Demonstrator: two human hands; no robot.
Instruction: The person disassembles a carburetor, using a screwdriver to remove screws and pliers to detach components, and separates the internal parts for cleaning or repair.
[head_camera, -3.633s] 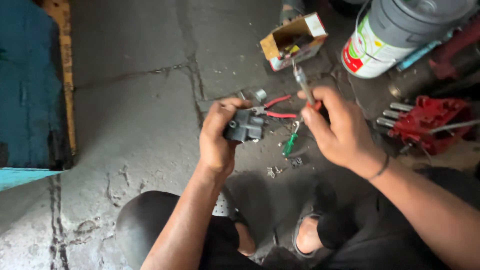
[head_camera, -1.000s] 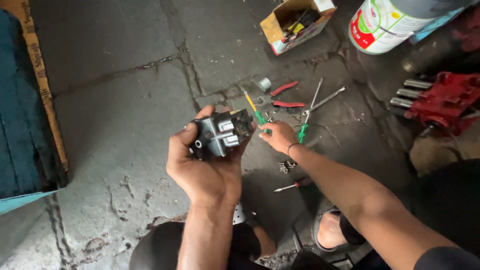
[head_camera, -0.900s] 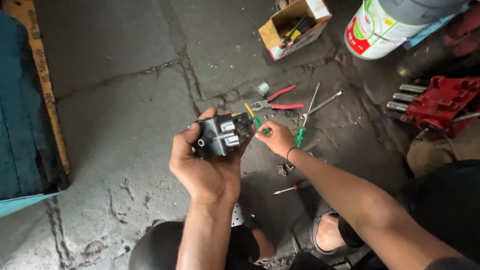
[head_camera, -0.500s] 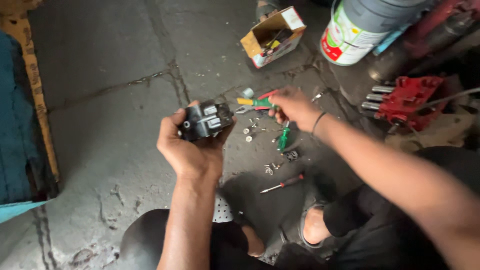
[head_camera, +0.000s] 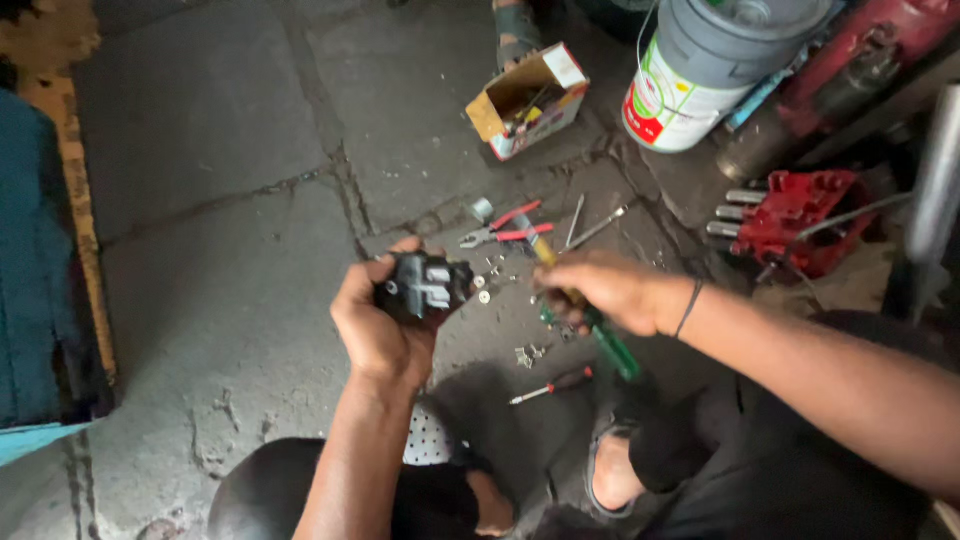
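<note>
Left hand raised above concrete floor, fingers curled tight round black switch block. Right hand just beside, fist closed on green-handled screwdriver, shaft tilted. Red pliers and loose screws near, under hands. Cardboard box, paint bucket well apart, beyond. Open floor left, up to blue board edge.

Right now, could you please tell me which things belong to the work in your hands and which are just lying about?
In hand:
left hand holds a black part
right hand holds a green screwdriver

Lying about:
red pliers
small red screwdriver
cardboard box
bucket
red machine part
loose screws on the floor
</note>
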